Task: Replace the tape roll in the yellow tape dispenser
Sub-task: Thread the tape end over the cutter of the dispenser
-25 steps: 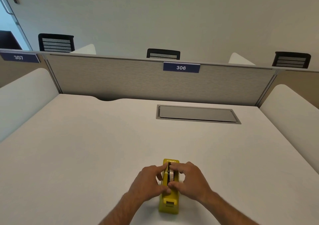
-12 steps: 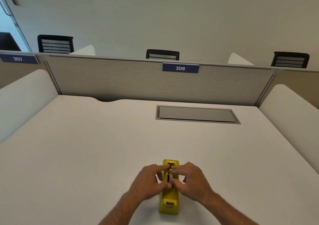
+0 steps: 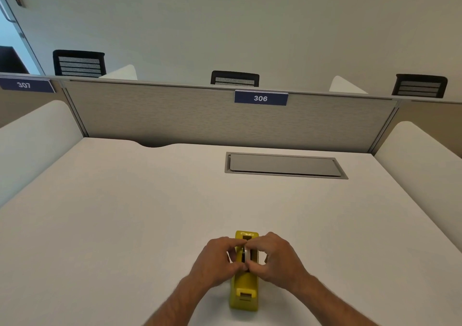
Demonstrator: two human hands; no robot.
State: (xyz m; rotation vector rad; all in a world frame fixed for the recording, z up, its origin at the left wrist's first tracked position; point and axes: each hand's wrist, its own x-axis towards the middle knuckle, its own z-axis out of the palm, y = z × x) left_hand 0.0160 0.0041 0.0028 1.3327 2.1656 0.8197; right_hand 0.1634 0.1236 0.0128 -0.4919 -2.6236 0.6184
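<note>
A yellow tape dispenser stands on the white desk near the front edge, its cutter end toward me. A pale tape roll sits upright in its slot, mostly hidden by fingers. My left hand comes in from the left and my right hand from the right. Both pinch the roll between thumb and fingertips, meeting over the middle of the dispenser.
A grey recessed cable hatch lies flat in the desk farther back, right of centre. A grey partition with a "306" label closes off the rear. White curved side panels border the desk left and right.
Both hands have drawn closer together over the dispenser, and their fingertips have closed onto the tape roll. The dispenser has stayed in place.
</note>
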